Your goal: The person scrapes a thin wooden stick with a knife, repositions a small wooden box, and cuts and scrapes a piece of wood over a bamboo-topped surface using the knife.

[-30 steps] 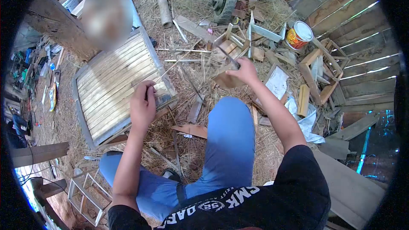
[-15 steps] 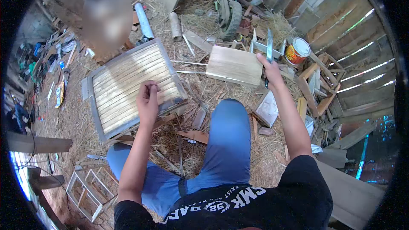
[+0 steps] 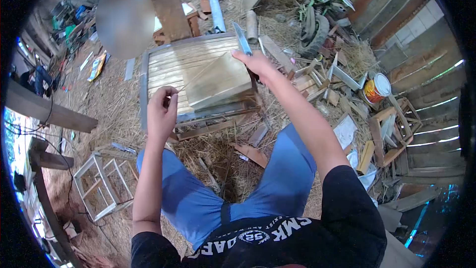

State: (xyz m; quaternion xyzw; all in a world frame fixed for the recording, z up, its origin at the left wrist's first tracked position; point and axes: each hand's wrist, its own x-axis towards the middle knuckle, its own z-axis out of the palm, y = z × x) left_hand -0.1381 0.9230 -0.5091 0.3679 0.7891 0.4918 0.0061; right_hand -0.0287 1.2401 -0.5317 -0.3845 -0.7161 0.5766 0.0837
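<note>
My right hand [image 3: 254, 64] is closed around the handle of a knife [image 3: 241, 38], its blade pointing up and away. The thumb lies at the upper right corner of a flat wooden board [image 3: 218, 82], and the fingers are hidden. That board overlaps the right part of a slatted wooden panel [image 3: 161, 64] with a grey frame; whether it rests on the panel I cannot tell. Over the panel's near left part is my left hand [image 3: 162, 111], fingers curled in. Anything between those fingers is too small to make out.
Another person, blurred, is beyond the panel near a wooden post [image 3: 166, 5]. A paint can [image 3: 377, 88], a wooden crate frame [image 3: 396, 131] and scraps lie to the right. A motorbike wheel [image 3: 315, 34] stands behind. A slatted frame [image 3: 104, 186] lies at left on the straw.
My right hand has swung left with the knife, and the board has moved along with it over the panel. The view has shifted left. My left hand stays curled.
</note>
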